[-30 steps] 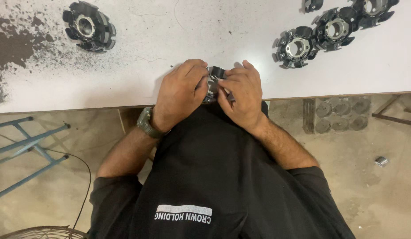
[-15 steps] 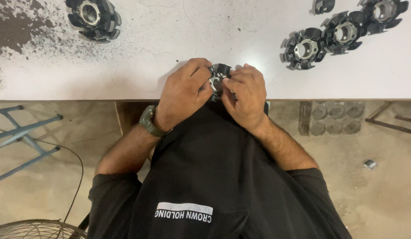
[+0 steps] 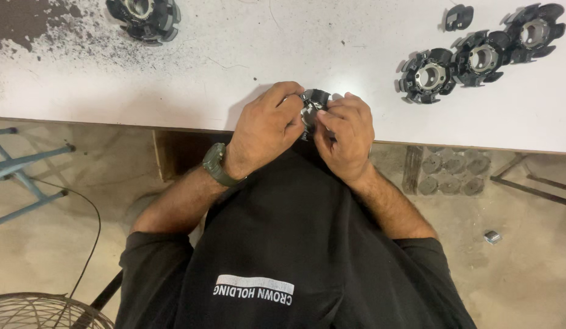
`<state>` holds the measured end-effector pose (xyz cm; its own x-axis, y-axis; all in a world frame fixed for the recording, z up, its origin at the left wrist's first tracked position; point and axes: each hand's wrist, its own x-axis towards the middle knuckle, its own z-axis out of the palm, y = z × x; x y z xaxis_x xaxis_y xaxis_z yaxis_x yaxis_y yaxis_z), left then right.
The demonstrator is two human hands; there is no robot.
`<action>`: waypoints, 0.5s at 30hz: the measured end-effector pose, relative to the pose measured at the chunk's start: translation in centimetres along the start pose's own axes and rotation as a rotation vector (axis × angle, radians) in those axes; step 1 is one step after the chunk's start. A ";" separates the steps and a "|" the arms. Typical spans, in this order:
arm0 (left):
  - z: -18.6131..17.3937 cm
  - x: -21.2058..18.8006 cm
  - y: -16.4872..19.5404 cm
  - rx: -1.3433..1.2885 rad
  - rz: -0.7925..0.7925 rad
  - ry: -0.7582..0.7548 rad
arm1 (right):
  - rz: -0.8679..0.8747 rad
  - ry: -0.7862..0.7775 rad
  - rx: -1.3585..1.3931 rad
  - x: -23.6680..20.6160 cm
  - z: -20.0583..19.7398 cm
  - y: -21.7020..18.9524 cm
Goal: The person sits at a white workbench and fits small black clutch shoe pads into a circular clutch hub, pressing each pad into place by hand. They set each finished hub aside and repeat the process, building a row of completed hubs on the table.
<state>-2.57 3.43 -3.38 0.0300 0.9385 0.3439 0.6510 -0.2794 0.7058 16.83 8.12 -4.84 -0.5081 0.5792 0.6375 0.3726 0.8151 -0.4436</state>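
At counter [image 3: 173, 91] edge, your left hand [image 3: 267, 125] and right hand [image 3: 347, 134] both pinch small black toothed part [image 3: 313, 100], steadying it close for fingertip work.

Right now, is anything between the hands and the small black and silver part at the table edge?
No. The left hand and right hand both grip the small black and silver part directly, above the white table.

Spare black rotors [image 3: 472, 61] on white table [image 3: 234, 67]

Black finned parts [image 3: 429, 75] with silver hubs lie on a white table [image 3: 264, 55] speckled with dark dust.
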 end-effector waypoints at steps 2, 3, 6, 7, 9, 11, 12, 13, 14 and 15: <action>0.3 -0.2 -0.2 -0.007 0.003 -0.002 | 0.004 -0.017 -0.026 0.1 -0.1 0.0; 0.4 -0.3 -0.2 -0.010 0.002 -0.003 | 0.004 -0.031 -0.045 0.2 -0.1 0.0; -0.9 -0.1 -0.4 -0.077 0.023 -0.074 | 0.014 -0.058 -0.060 0.5 -0.5 0.1; -1.9 0.1 -0.8 0.052 0.069 -0.033 | 0.011 -0.061 -0.057 0.8 -0.8 0.3; -4.9 0.6 -2.3 0.311 0.156 0.052 | 0.044 -0.050 -0.098 1.3 -1.8 1.2; -9.5 1.0 -5.7 0.547 0.170 0.280 | 0.057 -0.060 -0.162 2.2 -3.0 2.8; -11.7 1.2 -7.6 0.580 0.150 0.281 | 0.059 -0.080 -0.202 2.8 -3.6 3.7; -13.1 1.4 -9.3 0.597 0.123 0.245 | 0.098 -0.090 -0.233 3.3 -4.0 4.5; -14.6 1.7 -10.9 0.615 0.095 0.209 | 0.140 -0.099 -0.268 4.0 -4.4 5.5; -15.3 2.2 -12.0 0.618 0.062 0.143 | 0.182 -0.106 -0.306 4.4 -4.9 6.0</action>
<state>-21.89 5.77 -1.64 0.0083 0.8762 0.4819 0.9701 -0.1240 0.2087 20.65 15.46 -1.61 -0.4840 0.7254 0.4895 0.6709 0.6667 -0.3246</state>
